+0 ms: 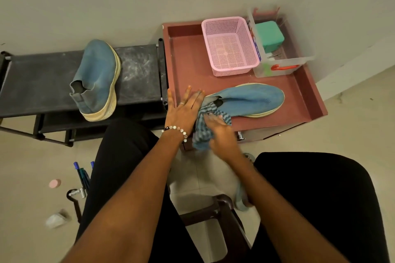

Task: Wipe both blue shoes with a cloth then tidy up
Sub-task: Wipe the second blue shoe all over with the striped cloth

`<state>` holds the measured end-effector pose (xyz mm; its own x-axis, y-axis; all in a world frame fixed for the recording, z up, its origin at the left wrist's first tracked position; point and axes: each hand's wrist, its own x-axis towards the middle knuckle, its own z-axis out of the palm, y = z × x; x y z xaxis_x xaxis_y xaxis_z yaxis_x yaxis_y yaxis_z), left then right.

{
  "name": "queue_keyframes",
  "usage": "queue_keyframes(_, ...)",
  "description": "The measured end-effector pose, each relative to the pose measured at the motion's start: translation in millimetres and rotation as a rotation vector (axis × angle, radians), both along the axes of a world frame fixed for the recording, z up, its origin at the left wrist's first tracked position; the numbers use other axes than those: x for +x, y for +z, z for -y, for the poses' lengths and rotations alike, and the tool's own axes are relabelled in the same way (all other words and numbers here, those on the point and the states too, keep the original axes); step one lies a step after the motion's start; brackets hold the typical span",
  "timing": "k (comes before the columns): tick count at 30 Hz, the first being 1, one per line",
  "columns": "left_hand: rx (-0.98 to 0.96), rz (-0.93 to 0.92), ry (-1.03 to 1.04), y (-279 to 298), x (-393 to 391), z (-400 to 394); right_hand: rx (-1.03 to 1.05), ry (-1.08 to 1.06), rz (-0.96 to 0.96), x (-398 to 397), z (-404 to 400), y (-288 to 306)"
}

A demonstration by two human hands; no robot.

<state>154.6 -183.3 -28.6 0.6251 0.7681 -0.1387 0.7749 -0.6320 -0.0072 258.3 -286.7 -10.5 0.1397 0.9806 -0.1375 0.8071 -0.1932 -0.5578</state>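
A: Left hand (183, 107)?
B: Flat, fingers straight, grip spread, pressing the heel end of one blue shoe (248, 100), which lies on its side in the maroon tray (188, 57).
A: Right hand (222, 134)?
B: Blurred; it rests on the checked blue cloth (203, 132) bunched at the shoe's opening. Whether its grip pinches the cloth, cannot tell.
A: Second blue shoe (98, 79)?
B: Upright on the black shoe rack (139, 74), well apart to the left.
A: Else in the tray?
B: Pink basket (230, 45), and a clear box (284, 64) just beside it
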Motion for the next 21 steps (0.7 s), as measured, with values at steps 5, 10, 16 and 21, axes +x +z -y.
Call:
queue_keyframes(5,-0.055,-0.064,-0.027,2.4,-0.6,0.0,-0.126,0.012,0.381,61.9,5.0,2.0)
queue_keyframes(10,0.003,-0.016,-0.004,5.1,0.3,1.8,-0.084,-0.143,0.064,-23.2,-9.6,10.7)
queue_keyframes(16,-0.066,-0.066,-0.026,3.9,-0.5,0.3,-0.067,0.117,0.312,58.6,6.4,-3.2)
queue_keyframes(21,-0.028,-0.049,-0.008,6.0,1.3,1.6,-0.166,-0.104,0.252,0.4,-15.5,7.5)
